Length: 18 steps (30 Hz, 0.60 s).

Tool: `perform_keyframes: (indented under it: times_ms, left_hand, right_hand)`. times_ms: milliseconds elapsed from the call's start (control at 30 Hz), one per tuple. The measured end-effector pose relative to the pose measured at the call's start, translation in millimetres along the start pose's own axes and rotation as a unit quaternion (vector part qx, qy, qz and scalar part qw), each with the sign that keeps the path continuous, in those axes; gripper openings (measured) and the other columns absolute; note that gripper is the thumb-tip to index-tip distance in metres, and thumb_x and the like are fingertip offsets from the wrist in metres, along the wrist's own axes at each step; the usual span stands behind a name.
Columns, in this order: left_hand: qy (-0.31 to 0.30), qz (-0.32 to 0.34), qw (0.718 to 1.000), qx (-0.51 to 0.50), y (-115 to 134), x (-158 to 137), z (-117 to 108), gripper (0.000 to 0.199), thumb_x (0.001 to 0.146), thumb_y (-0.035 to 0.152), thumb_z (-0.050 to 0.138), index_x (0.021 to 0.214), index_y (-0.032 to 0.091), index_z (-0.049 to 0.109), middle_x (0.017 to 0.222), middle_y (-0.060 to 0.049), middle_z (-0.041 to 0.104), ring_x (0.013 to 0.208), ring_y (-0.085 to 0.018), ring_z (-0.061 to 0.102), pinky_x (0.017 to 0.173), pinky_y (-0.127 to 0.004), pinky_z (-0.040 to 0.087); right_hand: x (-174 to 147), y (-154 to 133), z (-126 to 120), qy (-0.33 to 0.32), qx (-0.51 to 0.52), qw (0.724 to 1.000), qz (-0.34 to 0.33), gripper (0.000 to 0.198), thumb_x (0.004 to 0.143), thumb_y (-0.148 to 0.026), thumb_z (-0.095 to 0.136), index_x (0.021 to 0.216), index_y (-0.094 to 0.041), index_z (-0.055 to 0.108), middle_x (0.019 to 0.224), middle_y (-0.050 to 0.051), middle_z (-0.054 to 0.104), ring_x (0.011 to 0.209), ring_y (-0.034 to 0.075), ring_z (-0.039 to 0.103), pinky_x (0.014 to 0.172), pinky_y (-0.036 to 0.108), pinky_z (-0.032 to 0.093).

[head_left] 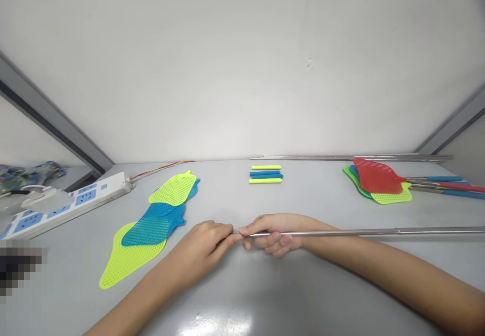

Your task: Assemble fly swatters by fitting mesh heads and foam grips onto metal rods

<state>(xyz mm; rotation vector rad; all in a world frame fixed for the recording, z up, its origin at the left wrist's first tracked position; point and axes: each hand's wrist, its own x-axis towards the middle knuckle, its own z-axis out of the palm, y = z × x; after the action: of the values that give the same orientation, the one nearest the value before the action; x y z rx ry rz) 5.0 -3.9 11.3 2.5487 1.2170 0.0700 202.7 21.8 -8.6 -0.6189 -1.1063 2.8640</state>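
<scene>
right grip [276,231] around metal rod [364,232], left grip [210,242] at its tip, mesh paddles [149,226] nearby

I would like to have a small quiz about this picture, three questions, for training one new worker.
1. True or false: the right hand holds a metal rod.
2. Which colour lies on top of the swatter pile at the right? A) blue B) red C) yellow
3. How many yellow sticks lie in the small group near the wall?

Key: 1. True. 2. B. 3. Two.
</scene>
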Motion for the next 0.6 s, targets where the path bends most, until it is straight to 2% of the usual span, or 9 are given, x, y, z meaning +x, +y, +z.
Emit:
perform_keyframes:
  times_ms: [333, 467, 600]
  left_hand:
    - [-0.004, 0.005, 1.0, -0.008, 0, 1, -5, 0.038, 0.084, 0.041, 0.024, 0.07, 0.019, 0.052, 0.062, 0.001, 0.052, 0.061, -0.012, 0.046, 0.057, -0.023, 0.029]
    - [0.003, -0.019, 1.0, 0.024, -2, -1, -12, 0.036, 0.079, 0.048, 0.033, 0.065, 0.018, 0.048, 0.062, 0.001, 0.05, 0.061, -0.013, 0.045, 0.053, -0.023, 0.027]
    - [0.009, -0.013, 0.999, 0.037, -7, -2, -21, 0.034, 0.079, 0.044, 0.036, 0.058, 0.018, 0.042, 0.057, 0.002, 0.046, 0.058, -0.012, 0.043, 0.053, -0.023, 0.027]
  right_hand:
    - [-1, 0, -2, -0.019, 0.018, 1.0, -0.004, 0.022, 0.081, -0.031, 0.042, 0.085, -0.011, 0.05, 0.038, -0.01, 0.025, 0.028, 0.003, 0.016, 0.025, 0.013, 0.018]
    - [-1, 0, -2, -0.017, 0.028, 0.999, -0.001, 0.022, 0.081, -0.031, 0.042, 0.085, -0.011, 0.05, 0.038, -0.01, 0.025, 0.028, 0.003, 0.016, 0.025, 0.012, 0.019]
    - [-1, -1, -3, -0.028, 0.043, 0.999, 0.005, 0.022, 0.082, -0.029, 0.04, 0.086, -0.01, 0.05, 0.038, -0.01, 0.025, 0.028, 0.003, 0.017, 0.025, 0.013, 0.019]
